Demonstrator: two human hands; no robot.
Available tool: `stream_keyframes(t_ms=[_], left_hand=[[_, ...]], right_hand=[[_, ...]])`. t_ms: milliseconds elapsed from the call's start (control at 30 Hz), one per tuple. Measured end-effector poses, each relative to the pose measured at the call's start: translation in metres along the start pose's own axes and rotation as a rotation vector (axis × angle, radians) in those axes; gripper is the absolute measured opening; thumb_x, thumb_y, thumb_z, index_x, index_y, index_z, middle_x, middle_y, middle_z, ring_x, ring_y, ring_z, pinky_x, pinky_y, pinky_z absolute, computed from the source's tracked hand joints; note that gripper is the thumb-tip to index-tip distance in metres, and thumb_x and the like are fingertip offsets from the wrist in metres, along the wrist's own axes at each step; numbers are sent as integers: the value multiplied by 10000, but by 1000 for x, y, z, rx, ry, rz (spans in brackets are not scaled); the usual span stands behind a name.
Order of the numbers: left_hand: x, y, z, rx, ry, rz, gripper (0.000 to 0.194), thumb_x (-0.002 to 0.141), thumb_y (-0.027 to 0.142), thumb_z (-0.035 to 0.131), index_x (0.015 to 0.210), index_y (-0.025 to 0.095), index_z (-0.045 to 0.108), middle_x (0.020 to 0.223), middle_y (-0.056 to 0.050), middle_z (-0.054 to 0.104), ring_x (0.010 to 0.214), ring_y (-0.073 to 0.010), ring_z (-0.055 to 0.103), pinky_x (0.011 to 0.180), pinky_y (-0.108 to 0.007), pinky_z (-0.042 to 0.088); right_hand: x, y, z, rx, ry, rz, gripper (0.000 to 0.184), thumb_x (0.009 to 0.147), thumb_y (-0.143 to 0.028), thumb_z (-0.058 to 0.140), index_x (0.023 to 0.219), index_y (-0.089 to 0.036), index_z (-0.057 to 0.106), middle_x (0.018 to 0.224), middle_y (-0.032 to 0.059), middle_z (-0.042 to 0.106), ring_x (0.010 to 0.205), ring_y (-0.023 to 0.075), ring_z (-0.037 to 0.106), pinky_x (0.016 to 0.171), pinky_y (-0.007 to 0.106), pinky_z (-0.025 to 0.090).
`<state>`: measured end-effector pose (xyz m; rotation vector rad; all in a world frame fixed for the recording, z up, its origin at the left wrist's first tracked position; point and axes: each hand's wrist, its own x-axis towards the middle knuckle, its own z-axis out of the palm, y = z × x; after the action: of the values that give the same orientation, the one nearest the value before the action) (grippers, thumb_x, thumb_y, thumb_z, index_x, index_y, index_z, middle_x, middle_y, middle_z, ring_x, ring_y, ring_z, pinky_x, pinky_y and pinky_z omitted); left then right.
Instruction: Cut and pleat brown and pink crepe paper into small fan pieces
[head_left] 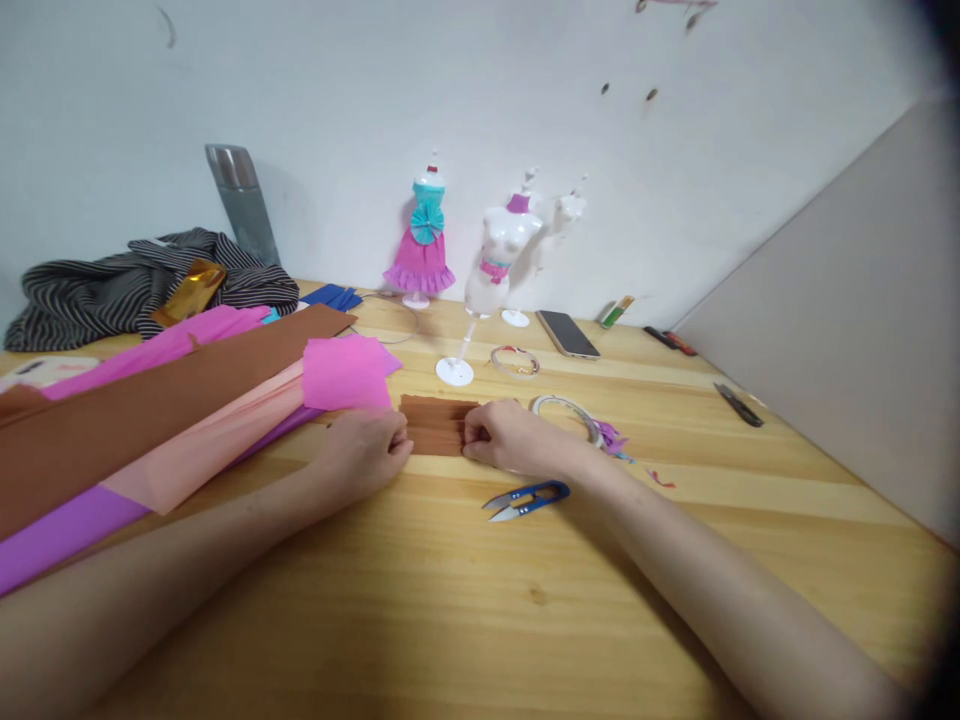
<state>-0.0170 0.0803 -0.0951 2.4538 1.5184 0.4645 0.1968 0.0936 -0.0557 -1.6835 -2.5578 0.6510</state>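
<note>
A small rectangle of brown crepe paper (436, 428), creased crosswise, lies on the wooden table between my hands. My left hand (367, 445) is closed on its left edge. At the right edge, the fingers of my right hand (506, 435) are curled and pinch the paper. Below my right wrist lies a pair of blue thread snips (529, 500), blades pointing left. Just beyond that wrist is a roll of tape (566, 405), partly covered by my arm. A pink crepe paper piece (346, 373) lies close behind my left hand.
Long brown crepe paper (187, 385) and other coloured sheets cover the left. Behind stand a dressed mini mannequin (424, 230) and a white mannequin (495, 260). A phone (568, 334), a wire ring (515, 361) and a dark-handled tool (739, 405) lie right. A bottle (244, 205) stands back left.
</note>
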Motion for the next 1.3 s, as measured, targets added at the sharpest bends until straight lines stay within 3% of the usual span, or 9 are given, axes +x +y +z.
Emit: stream_keyframes(t_ms=[333,567,667,800,1300], left_hand=[[-1,0,1,-38,14,-1,125,776,220,492,665,178,453,646,5,532,609,-134,457,564,-256,248],[5,0,-13,-261,-5,-62,374,870,367,361,550,179,315,531,40,370,531,-104,346,521,-262,188],[3,3,-18,-302,-85,-79,366,833,425,436,568,175,402,547,44,415,543,-103,382,514,-254,206],[1,4,-16,-271,-109,-62,203,756,329,545,634,170,511,596,38,509,576,-107,450,530,-238,256],[-2,5,-9,-146,-51,-9,132,666,186,501,545,170,450,544,35,495,531,-97,423,505,-239,241]], right_hand=[[-1,-2,-1,-64,23,22,45,675,-214,562,639,-197,583,665,5,621,590,129,505,518,241,287],[0,0,0,-24,15,-1,30,668,-206,564,641,-196,572,642,-4,601,563,117,476,514,236,289],[0,1,1,-22,16,-6,32,670,-205,565,643,-191,574,650,2,602,566,116,477,510,235,286],[0,0,0,-6,4,-10,29,662,-184,558,636,-189,568,649,-2,598,567,112,469,515,229,291],[-6,-1,-4,-30,-103,-63,86,697,-220,550,643,-182,605,604,-6,589,519,104,445,583,245,347]])
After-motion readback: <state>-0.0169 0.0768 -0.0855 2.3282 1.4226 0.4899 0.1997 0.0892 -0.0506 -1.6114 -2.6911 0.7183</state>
